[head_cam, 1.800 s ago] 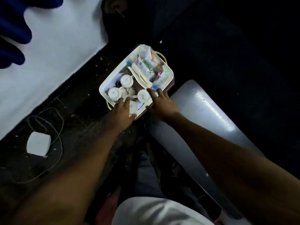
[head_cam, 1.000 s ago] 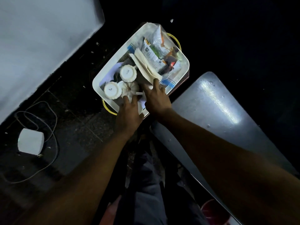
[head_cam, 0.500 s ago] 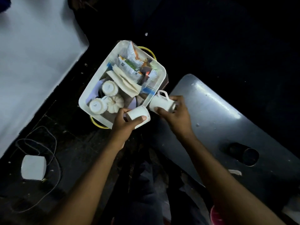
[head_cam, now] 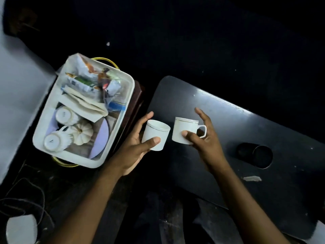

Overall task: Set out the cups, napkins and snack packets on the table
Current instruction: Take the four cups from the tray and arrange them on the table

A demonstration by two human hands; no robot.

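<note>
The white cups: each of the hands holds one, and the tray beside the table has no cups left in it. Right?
Not quite. The head view shows the left hand gripping a plain cup and the right hand a handled cup, but the tray is not out of cups: a bottom-up cup and a second bottom-up cup lie in it.

The room is dark. A dark grey bench (head_cam: 263, 124) catches a stripe of light along its far edge. The floor (head_cam: 58, 180) is dark and speckled. At the left is a pale surface (head_cam: 17, 95); a thin cable (head_cam: 42, 192) loops beside a small white box (head_cam: 21, 229).
</note>
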